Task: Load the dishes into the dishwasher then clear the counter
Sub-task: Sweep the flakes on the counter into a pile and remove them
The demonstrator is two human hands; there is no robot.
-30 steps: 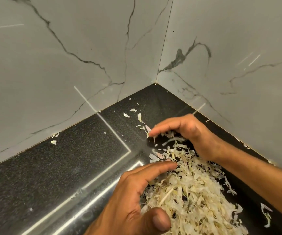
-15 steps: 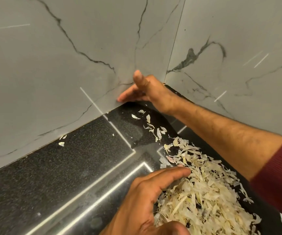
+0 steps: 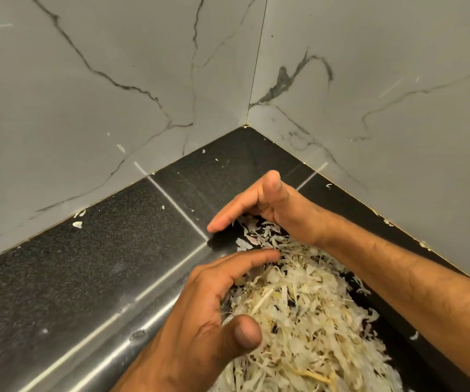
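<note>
right hand point(image 3: 267, 205) back from the wall corner, cupped open behind peel pile point(image 3: 307, 321) on counter point(image 3: 86, 278); left hand point(image 3: 214, 304) open, walling it. counter-clearing step; next, scoop.

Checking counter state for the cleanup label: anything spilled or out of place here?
Yes. A pile of pale papery peel scraps lies on the glossy black stone counter between the left hand and right hand. Stray flakes sit by the grey marble wall.
</note>
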